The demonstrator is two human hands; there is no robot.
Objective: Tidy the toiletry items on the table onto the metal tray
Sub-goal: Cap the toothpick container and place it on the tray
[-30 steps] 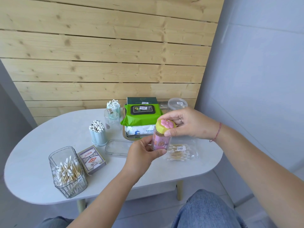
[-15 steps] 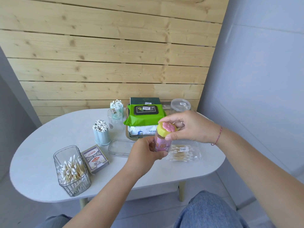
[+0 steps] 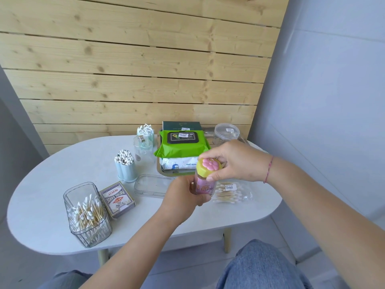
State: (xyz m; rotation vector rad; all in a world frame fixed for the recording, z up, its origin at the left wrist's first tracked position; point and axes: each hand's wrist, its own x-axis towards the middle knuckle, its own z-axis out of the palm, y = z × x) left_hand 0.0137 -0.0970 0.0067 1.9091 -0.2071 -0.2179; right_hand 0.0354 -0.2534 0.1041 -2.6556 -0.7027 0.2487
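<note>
Knees in blue denim sit nearest, below the white oval table (image 3: 41,226). Two hands meet over its front middle on one small pink bottle (image 3: 205,187): the left hand (image 3: 183,197) is wrapped round the body, the right hand (image 3: 235,161) pinches the yellow-green cap (image 3: 207,167) with its pink flower top. Orange lettering on the bottle is too blurred to read.

Near the front left edge stands one clear ribbed container of cotton swabs (image 3: 87,213), with one pack of cards (image 3: 117,199) marked "PLAYING CARDS" beside it. One clear lid (image 3: 152,185) and one bag of swabs (image 3: 231,191) flank the hands. The table's left end and front right are bare.

Farther back are one pale blue swab holder (image 3: 125,166) and two clear dispensers. The metal tray (image 3: 164,174) carries two wipe packs, the lower reading "BABY WIPES", topped by a green pack (image 3: 181,146), and one dark green box. One clear round jar (image 3: 226,133) stands at the far right.
</note>
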